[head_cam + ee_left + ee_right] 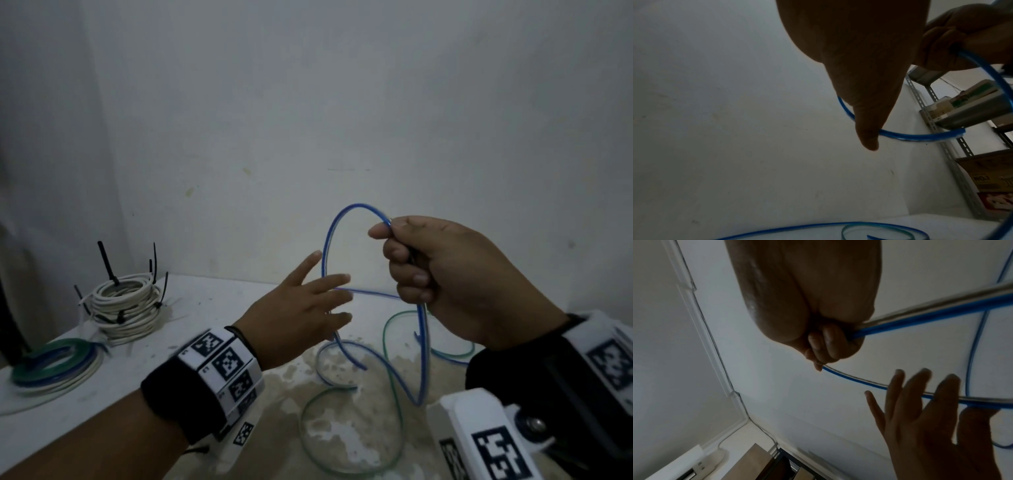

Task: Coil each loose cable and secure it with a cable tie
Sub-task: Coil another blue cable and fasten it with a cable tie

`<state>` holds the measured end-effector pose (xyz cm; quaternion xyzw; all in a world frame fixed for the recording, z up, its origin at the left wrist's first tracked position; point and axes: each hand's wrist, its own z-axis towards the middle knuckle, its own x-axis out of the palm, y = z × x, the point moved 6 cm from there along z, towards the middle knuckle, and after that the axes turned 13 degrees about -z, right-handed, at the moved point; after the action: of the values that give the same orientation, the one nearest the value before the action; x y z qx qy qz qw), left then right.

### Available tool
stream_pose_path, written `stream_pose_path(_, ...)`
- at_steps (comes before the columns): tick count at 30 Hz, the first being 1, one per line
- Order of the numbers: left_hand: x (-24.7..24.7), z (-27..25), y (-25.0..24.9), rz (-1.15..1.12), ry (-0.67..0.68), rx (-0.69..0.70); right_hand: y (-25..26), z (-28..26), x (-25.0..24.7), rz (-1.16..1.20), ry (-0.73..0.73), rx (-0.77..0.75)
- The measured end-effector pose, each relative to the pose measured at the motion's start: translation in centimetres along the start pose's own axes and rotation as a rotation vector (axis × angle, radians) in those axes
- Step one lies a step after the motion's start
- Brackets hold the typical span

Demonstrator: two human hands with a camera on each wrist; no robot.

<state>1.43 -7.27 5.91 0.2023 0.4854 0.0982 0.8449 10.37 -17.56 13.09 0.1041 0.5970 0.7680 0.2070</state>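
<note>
A blue cable (330, 236) rises in one loop above the table. My right hand (445, 274) grips the loop in a fist, with the strand (931, 316) running out past my curled fingers. My left hand (308, 305) is beside the loop with its fingers spread and straight; the lower strand (859, 379) crosses them and the thumb (978, 423) lies under it. The rest of the blue cable (423, 359) hangs down to the table. A green cable (394, 404) lies loose under it.
At the back left sits a coil of white cable (125, 308) with black cable ties (108, 263) sticking up. A blue, green and white coil (54, 363) lies at the left edge. The stained table (342, 438) meets a white wall. A metal shelf rack (953, 138) stands to the right.
</note>
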Motion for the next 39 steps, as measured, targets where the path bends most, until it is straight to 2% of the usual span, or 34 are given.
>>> stream_pose_path(2,0.4,0.0,-0.4,-0.071,0.011,0.036,-0.1,0.0,-0.4,-0.009,-0.008,0.012)
stream_pose_path(4,0.5,0.0,-0.6,-0.24,-0.039,-0.02,-0.6,0.1,-0.8,-0.053,-0.033,0.031)
stream_pose_path(5,-0.1,0.1,-0.6,-0.36,-0.112,-0.097,-1.1,0.2,-0.9,-0.076,-0.046,0.047)
stream_pose_path(8,-1.3,-0.8,0.4,-0.817,-0.451,-0.472,-2.5,0.3,-0.5,-0.075,-0.057,0.088)
stream_pose_path(10,-1.4,-0.8,0.3,-1.099,-0.608,-0.635,-3.2,0.4,0.1,-0.053,-0.069,0.088)
stream_pose_path(14,-1.4,0.1,-0.7,-1.549,-0.7,-0.784,-4.1,0.6,1.4,-0.183,-0.086,0.057)
stream_pose_path(17,-1.5,0.2,-0.8,-1.653,-0.745,-0.861,-4.3,0.4,2.0,-0.229,-0.088,0.056)
stream_pose_path(23,-0.1,-0.5,0.1,-1.81,-0.746,-1.027,-4.4,0.6,2.5,-0.354,-0.138,0.017)
stream_pose_path(27,0.3,-0.5,-0.3,-1.845,-0.674,-1.015,-4.5,0.3,3.3,-0.481,-0.115,-0.056)
stream_pose_path(30,0.4,-0.4,-0.6,-1.915,-0.682,-1.003,-4.7,0.1,4.3,-0.54,-0.069,-0.103)
stream_pose_path(33,1.3,-0.4,-0.5,-2.13,-0.736,-1.055,-5.1,-0.3,5.0,-0.61,-0.072,-0.138)
stream_pose_path(35,1.9,-0.7,-0.4,-2.278,-0.801,-1.165,-5.5,-0.5,5.2,-0.658,-0.084,-0.144)
stream_pose_path(37,2.2,-1.0,0.2,-2.335,-0.892,-1.242,-5.6,-0.8,5.5,-0.704,-0.072,-0.178)
stream_pose_path(39,1.8,-0.9,0.5,-2.364,-0.919,-1.256,-5.8,-1.1,5.9,-0.74,-0.048,-0.209)
